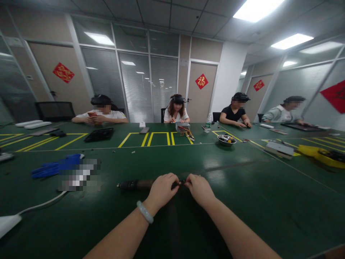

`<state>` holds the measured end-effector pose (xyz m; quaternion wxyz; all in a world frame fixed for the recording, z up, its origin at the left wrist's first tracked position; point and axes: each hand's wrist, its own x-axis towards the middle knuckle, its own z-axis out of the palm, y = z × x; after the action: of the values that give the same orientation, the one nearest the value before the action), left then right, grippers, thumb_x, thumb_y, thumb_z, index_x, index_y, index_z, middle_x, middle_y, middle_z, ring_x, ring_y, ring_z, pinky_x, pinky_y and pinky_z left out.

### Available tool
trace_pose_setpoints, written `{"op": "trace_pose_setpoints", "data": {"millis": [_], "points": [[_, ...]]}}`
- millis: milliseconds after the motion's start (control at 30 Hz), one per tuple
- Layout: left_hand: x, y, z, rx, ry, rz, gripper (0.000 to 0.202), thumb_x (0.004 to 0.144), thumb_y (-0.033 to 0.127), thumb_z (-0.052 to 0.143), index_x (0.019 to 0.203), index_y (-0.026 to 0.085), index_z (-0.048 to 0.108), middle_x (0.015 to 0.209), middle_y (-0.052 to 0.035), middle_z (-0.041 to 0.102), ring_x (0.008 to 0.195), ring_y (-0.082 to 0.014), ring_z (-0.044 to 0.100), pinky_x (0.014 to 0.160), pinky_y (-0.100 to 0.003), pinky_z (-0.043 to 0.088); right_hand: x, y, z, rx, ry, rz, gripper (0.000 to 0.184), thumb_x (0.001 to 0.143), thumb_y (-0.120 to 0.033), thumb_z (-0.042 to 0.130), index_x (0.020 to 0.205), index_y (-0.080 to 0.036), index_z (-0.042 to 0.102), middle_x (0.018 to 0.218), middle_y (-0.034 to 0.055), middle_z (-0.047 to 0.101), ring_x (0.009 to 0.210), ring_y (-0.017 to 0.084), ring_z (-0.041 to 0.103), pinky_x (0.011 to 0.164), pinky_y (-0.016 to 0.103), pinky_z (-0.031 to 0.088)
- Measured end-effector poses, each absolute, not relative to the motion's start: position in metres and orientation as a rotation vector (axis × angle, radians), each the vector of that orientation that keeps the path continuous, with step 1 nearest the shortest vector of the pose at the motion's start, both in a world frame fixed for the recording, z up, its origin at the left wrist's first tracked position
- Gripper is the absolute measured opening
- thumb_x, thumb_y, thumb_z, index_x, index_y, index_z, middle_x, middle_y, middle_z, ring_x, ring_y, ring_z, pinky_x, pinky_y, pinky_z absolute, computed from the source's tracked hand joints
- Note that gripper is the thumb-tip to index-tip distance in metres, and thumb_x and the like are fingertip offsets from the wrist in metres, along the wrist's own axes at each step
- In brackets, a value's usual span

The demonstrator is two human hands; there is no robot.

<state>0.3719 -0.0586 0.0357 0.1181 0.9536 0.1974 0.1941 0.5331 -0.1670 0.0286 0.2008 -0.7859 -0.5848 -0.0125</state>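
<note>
A long dark cylindrical tool lies across the green table in front of me. Its metal-tipped end points left, and its exact kind is unclear. My left hand is closed over the right-hand part of this tool, with a pale bracelet on the wrist. Close beside it, my right hand pinches a small dark piece between thumb and fingers. The fingertips of both hands nearly meet there. My hands hide much of what they grip, so I cannot tell whether the small piece is joined to the tool.
Left of the tool lie blue gloves and a blurred-out device with a white cable. Farther off stand a metal bowl of small parts, a bundle of wires and a water bottle. Several people sit across the table.
</note>
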Motion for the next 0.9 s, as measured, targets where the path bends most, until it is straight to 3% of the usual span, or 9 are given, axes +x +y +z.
{"op": "trace_pose_setpoints", "data": {"millis": [200,400,900], "points": [[0.3717,-0.0596,0.0363,2.794,0.595,0.547,0.009,0.087,0.026,0.057,0.094,0.023,0.060,0.099,-0.0011,0.061,0.092,-0.0181,0.057,0.083,-0.031,0.043,0.5345,-0.1681,0.0270,-2.192,-1.514,0.111,0.014,0.084,-0.025,0.060,0.095,-0.021,0.067,0.095,0.0042,0.071,0.092,0.020,0.063,0.083,0.030,0.040],[0.3725,-0.0587,0.0356,2.794,0.601,0.554,0.009,0.085,0.025,0.060,0.094,0.023,0.060,0.098,-0.0011,0.062,0.093,-0.0185,0.057,0.084,-0.031,0.042,0.5301,-0.1714,0.0303,-2.185,-1.497,0.070,0.010,0.084,-0.026,0.061,0.085,-0.023,0.070,0.090,0.0035,0.071,0.086,0.019,0.063,0.081,0.030,0.040],[0.3717,-0.0584,0.0359,2.789,0.588,0.575,0.007,0.086,0.026,0.059,0.092,0.023,0.061,0.098,-0.0012,0.062,0.092,-0.0183,0.057,0.083,-0.030,0.042,0.5264,-0.1709,0.0315,-2.033,-1.563,0.071,0.009,0.084,-0.026,0.061,0.083,-0.024,0.069,0.086,0.0002,0.070,0.084,0.016,0.062,0.079,0.028,0.041]]}}
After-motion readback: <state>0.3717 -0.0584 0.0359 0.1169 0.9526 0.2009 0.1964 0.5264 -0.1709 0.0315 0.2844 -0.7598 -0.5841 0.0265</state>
